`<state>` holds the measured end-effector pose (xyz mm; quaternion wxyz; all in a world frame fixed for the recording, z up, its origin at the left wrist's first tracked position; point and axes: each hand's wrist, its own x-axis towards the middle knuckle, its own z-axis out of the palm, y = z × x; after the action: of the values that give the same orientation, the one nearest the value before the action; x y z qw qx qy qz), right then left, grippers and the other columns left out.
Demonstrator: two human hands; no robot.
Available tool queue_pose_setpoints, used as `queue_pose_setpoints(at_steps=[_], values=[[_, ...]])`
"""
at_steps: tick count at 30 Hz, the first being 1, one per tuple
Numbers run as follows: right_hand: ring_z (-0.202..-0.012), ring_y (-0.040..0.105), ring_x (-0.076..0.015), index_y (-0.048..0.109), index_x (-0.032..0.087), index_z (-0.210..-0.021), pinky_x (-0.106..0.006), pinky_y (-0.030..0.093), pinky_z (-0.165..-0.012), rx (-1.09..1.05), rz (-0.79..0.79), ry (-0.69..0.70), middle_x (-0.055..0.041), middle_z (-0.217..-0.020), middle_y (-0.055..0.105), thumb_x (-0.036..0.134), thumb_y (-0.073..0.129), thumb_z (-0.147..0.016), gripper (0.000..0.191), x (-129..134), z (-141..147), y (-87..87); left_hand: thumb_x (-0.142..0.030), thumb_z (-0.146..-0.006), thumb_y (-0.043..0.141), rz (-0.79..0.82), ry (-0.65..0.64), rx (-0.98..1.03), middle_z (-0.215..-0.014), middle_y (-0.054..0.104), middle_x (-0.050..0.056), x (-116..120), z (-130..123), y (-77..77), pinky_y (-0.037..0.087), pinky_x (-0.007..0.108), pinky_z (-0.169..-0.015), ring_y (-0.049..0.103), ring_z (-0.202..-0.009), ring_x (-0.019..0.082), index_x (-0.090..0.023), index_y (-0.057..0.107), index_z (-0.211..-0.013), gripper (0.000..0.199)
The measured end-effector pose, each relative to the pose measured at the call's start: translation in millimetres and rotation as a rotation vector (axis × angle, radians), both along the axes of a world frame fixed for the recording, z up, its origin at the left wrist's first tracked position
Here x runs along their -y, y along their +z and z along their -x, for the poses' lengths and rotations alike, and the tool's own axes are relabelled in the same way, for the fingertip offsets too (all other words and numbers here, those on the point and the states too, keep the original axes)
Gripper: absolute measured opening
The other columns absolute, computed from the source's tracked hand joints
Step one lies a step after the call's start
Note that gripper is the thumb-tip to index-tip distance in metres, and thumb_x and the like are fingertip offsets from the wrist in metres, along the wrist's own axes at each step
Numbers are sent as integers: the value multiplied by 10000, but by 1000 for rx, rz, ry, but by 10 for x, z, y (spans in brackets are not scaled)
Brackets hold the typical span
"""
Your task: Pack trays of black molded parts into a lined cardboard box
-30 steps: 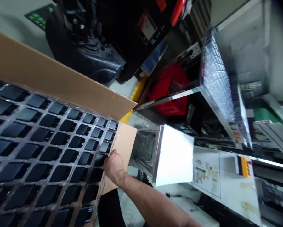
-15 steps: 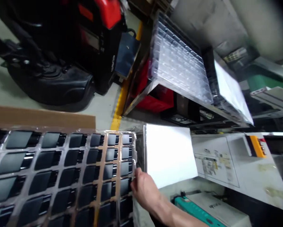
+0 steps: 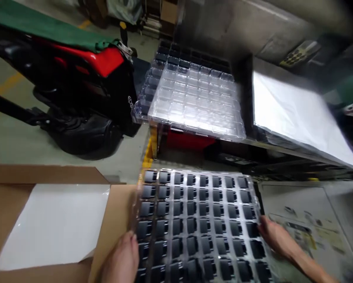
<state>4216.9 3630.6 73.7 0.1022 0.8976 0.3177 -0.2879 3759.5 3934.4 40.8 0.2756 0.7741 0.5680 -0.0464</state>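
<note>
A clear plastic tray (image 3: 171,220) with rows of black rectangular parts in its pockets spans the lower middle. My left hand (image 3: 121,257) grips its left edge, and my right hand (image 3: 278,237) has hold of the right edge. Both hands are closed on the rim, though some fingertips are hidden by the tray. Left of the tray stands an open cardboard box (image 3: 101,236), with a white sheet (image 3: 57,224) lying inside it.
Beyond the tray, a metal bench carries clear empty trays (image 3: 198,100) and a white-covered stack (image 3: 300,106). A black and red machine (image 3: 85,98) with a green cover stands on the floor at the upper left. A white panel (image 3: 335,220) is at the lower right.
The filled tray has moved right, from over the cardboard box to beside it, covering where the white-topped stack showed. The box's white sheet and my left hand have come into view.
</note>
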Motion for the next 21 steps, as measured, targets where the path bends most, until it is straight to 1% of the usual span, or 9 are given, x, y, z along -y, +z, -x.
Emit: queue_pose_setpoints(at_steps=[2,4,5,7,11,14,17,19,21], values=[[-654,653,-293,403,248,-816,-427,457,-693,-4,-43,-26,-159,-726,669,253,351,-910,107,291,-423,-212,-267,-933,374,34,0,-53,-967,779,101,259,-500,-139,628,373,-794,753,-930,269,-278,734,-1043,377],[-650,644,-312,394,264,-796,-462,464,-706,-16,-58,-49,-170,-721,668,307,356,-895,115,522,-756,-434,-238,-968,350,71,-14,-109,-1014,770,118,478,-904,-245,610,323,-756,753,-907,242,-234,720,-1085,388],[-658,643,-320,390,271,-790,-475,467,-716,-19,-58,-56,-178,-731,670,327,358,-887,118,613,-892,-543,-229,-989,331,95,-24,-126,-1051,763,124,567,-1058,-285,602,305,-750,752,-909,230,-215,708,-1110,396],[-673,642,-329,392,279,-774,-489,468,-738,-27,-46,-71,-198,-752,670,343,372,-868,116,752,-1113,-750,-222,-1026,288,138,-49,-146,-1110,745,135,704,-1280,-344,588,283,-757,745,-926,212,-178,685,-1140,415],[-681,633,-331,435,283,-719,-502,456,-757,-92,-55,-111,-214,-759,659,373,431,-840,151,927,-1419,-1138,-217,-1054,285,184,-83,-189,-1082,732,118,860,-1499,-447,564,246,-779,732,-963,193,-160,665,-1144,395],[-682,642,-353,462,291,-702,-519,460,-755,-139,-31,-163,-190,-733,662,436,465,-789,170,1022,-1580,-1448,-216,-1056,308,211,-68,-234,-1070,728,108,902,-1573,-555,561,242,-770,732,-960,193,-159,657,-1141,364],[-685,661,-385,472,291,-725,-539,483,-761,-116,-59,-168,-195,-713,668,460,468,-744,170,1076,-1683,-1750,-210,-1060,289,209,-59,-241,-1069,723,113,893,-1604,-680,564,248,-779,732,-960,195,-144,652,-1128,376],[-689,679,-385,489,280,-738,-529,506,-749,-113,-71,-146,-205,-734,688,448,462,-749,171,1066,-1712,-1894,-200,-1060,280,193,-55,-245,-1080,721,118,870,-1608,-753,566,252,-796,729,-979,196,-136,650,-1135,382],[-688,700,-352,519,267,-733,-477,531,-723,-75,-47,-111,-193,-748,712,409,454,-777,162,1010,-1706,-1963,-206,-1061,287,176,-60,-260,-1082,720,118,844,-1607,-804,570,260,-803,726,-988,202,-137,650,-1139,378]])
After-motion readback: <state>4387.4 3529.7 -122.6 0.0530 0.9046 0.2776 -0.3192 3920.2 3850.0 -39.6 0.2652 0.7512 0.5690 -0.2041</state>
